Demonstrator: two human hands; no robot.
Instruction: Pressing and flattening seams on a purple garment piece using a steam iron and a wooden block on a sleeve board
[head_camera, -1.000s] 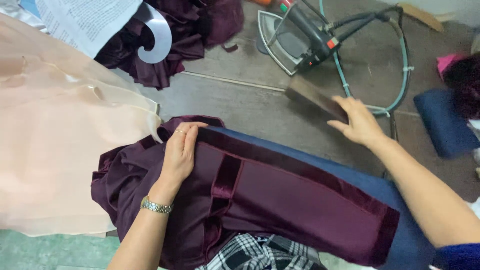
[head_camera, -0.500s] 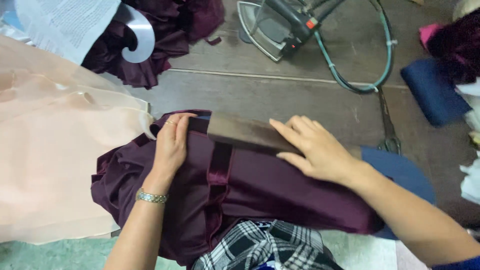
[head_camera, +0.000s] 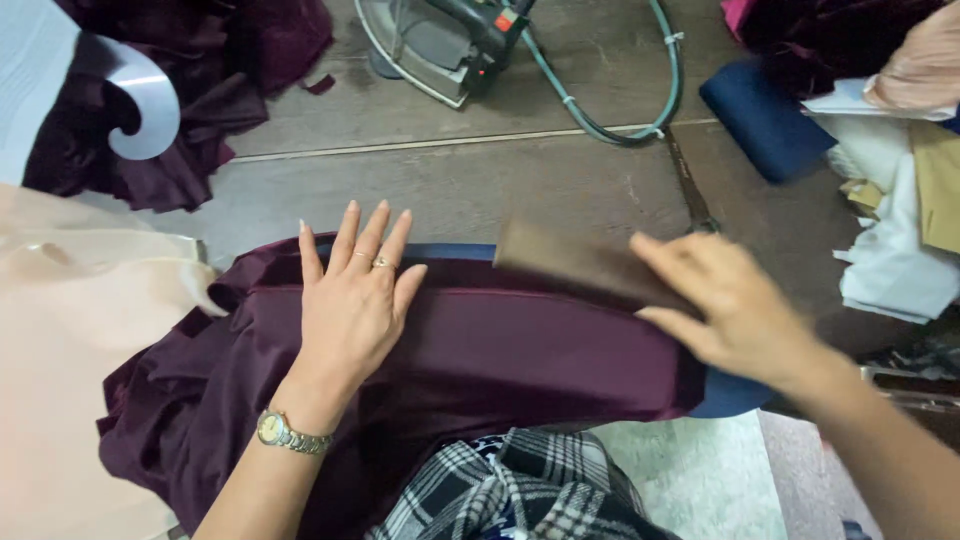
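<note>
A dark plum garment (head_camera: 520, 350) lies draped over a blue padded board (head_camera: 735, 395) at the near edge of the desk (head_camera: 470, 190), its upper fold running straight from left to right. The left hand (head_camera: 350, 300) rests flat on the cloth near the middle of that fold, fingers (head_camera: 375, 235) spread wide and holding nothing, a ring on one of them and a metal watch (head_camera: 285, 432) at the wrist. The right hand (head_camera: 735, 310), blurred, lies on a brown flat block (head_camera: 585, 265) that sits on the right part of the fold; its fingers are stretched over the block, and whether they grip it cannot be told. A checked black-and-white cloth (head_camera: 520, 490) shows just below the garment at the near edge. To the left a pale peach fabric (head_camera: 70, 350) covers the desk's left side, touching the plum cloth. The desk is grey-brown and worn, with a seam running across it. At the far edge stands a steam iron (head_camera: 440, 40) with a green hose (head_camera: 620, 110) curling to its right. The far left corner holds more plum fabric (head_camera: 220, 90) and a white curved template (head_camera: 150, 100). At the right edge lie a navy pad (head_camera: 765, 120) and a heap of white and tan cloth pieces (head_camera: 900, 220).
</note>
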